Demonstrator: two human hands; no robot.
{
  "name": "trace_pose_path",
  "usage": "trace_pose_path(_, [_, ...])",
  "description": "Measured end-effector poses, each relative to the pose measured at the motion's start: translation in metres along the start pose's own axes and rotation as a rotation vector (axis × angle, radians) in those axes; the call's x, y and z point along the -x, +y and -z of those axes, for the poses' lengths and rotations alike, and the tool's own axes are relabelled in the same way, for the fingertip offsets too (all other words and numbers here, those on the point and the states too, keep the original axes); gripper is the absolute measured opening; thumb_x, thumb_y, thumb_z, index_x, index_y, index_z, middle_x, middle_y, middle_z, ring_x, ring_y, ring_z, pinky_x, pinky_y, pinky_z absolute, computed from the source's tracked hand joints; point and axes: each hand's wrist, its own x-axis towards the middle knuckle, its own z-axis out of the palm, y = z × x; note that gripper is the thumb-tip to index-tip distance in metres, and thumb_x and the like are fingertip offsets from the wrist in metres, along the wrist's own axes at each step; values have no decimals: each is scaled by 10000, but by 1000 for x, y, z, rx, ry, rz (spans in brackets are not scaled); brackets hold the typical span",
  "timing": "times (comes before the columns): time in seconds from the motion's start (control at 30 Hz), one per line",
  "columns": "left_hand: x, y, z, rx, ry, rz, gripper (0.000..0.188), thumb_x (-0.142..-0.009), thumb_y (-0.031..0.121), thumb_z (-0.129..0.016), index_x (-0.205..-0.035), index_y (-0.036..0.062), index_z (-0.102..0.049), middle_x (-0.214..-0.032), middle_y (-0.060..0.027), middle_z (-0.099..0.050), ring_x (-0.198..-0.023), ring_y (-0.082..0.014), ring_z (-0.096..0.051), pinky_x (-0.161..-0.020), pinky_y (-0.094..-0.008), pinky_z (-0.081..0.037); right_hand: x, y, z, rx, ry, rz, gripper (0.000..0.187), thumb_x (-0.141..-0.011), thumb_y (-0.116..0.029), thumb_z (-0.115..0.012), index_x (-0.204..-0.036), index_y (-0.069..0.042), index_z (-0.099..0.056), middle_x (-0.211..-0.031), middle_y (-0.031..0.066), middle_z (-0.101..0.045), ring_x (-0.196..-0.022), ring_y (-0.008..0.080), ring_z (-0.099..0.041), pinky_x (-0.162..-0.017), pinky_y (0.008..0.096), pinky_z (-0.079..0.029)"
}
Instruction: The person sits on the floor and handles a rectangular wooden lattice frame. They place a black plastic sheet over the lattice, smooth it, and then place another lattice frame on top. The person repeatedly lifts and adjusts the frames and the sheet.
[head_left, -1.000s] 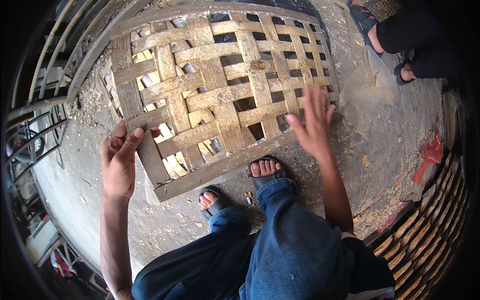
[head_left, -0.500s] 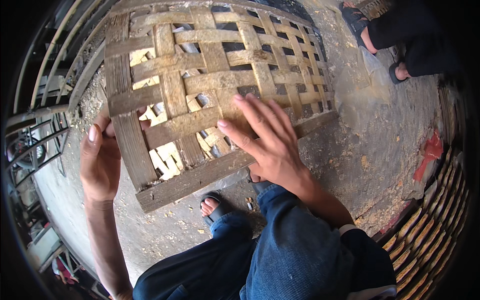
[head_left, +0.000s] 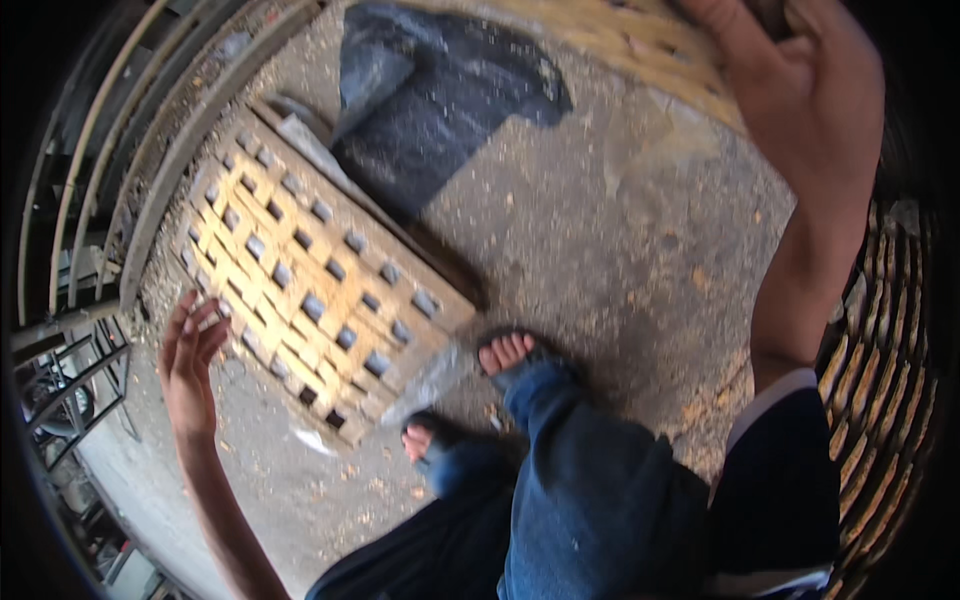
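Observation:
A woven slatted panel (head_left: 620,45), tan and partly cut off, is at the upper right edge of the head view. My right hand (head_left: 800,90) is raised there, its thumb over the panel and its fingers curled at the edge, partly out of frame and blurred. My left hand (head_left: 192,360) is at the left with loosely bent fingers and nothing in them, close to the long side of a second woven panel (head_left: 310,275). That panel has a wooden frame and square gaps, and lies tilted low over the ground.
A black plastic sheet (head_left: 450,100) lies beyond the lower panel. Scraps dot the concrete floor (head_left: 600,230). Stacked ridged slats (head_left: 880,400) stand at the right. Wooden rails (head_left: 190,150) and a dark metal frame (head_left: 80,380) line the left. My sandalled feet are below the panel.
The upper woven panel has moved from in front of me to the upper right with my right hand, uncovering the second panel and black sheet. My left hand has come off its frame.

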Motion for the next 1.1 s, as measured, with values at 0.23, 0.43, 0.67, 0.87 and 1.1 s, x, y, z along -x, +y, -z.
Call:
trace_pose_path(0.23, [23, -3, 13, -99, 109, -98, 450, -1076, 257, -444, -1465, 34, -464, -1312, -88, -637, -1123, -189, -650, -1038, -377, -458, 52, 41, -45, 159, 213, 217, 317, -918, -138, -741, -1208, -18, -695, -969, 137, -752, -852, 147, -723, -733, 284, -559])
trace_pose_path(0.43, [2, 32, -13, -168, 79, -81, 426, -1070, 244, -467, -1438, 31, -486, -1284, -92, -642, -1108, -206, -658, -1019, -377, -476, 31, 79, -38, 196, 247, 131, 284, -935, -118, -706, -1211, -51, -706, -986, 148, -753, -882, 162, -731, -768, 311, -555])
trace_pose_path(0.67, [2, 23, -24, -309, 98, -102, 410, -1052, 274, -519, -1393, 48, -550, -1288, -102, -636, -1126, -225, -639, -1011, -390, -480, 47, 89, -39, 308, 147, 64, 430, -894, -3, -645, -1289, -170, -679, -1110, 93, -735, -874, 254, -731, -776, 338, -555])
trace_pose_path(0.87, [-42, 8, -69, -753, 22, -331, 404, -939, 101, -638, -1339, 57, -606, -1346, -193, -600, -1190, -321, -612, -1017, -462, -520, 82, 125, -72, 515, 78, -251, 568, -849, 30, -615, -1365, -207, -622, -1242, 40, -691, -896, 298, -714, -769, 369, -562])
trace_pose_path(1.1, [-111, -2, -115, -1126, 0, -502, 527, -888, 186, -687, -1400, 150, -565, -1488, -197, -455, -1330, -401, -480, -1103, -519, -440, 160, 130, -163, 415, -245, -389, 701, -844, -19, -637, -1503, -168, -454, -1493, 53, -469, -1177, 301, -617, -900, 418, -536])
